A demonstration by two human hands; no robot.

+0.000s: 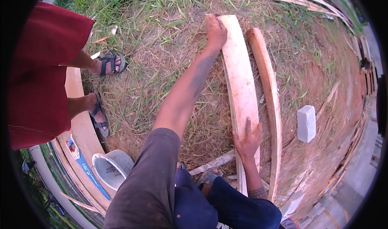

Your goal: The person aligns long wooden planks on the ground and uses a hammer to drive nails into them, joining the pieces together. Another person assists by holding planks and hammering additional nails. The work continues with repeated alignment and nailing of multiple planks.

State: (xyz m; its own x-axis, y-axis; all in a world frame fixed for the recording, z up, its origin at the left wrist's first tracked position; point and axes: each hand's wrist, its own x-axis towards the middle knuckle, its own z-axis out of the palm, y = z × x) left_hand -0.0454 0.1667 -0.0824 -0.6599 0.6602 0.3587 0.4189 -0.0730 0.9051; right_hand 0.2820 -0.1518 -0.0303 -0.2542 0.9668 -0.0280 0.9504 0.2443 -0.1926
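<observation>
A long pale wooden plank (239,63) lies lengthwise in front of me, with its near end by my legs. At its far end my left hand (216,32) is closed around the left edge, some of its fingers hidden behind the wood. Nearer to me, my right hand (247,140) rests on the plank's upper face with its fingers spread. Just right of this plank, and apart from it along most of its length, lies a narrower wooden beam (266,79) with a rounded brown far end. Neither hand touches that beam.
A person in dark red clothing (44,75) and sandals stands at the left. Near them are a blue handsaw (89,169) on boards and a grey bucket (115,168). A pale block (306,124) sits on the right. Wood strips (301,2) lie far right.
</observation>
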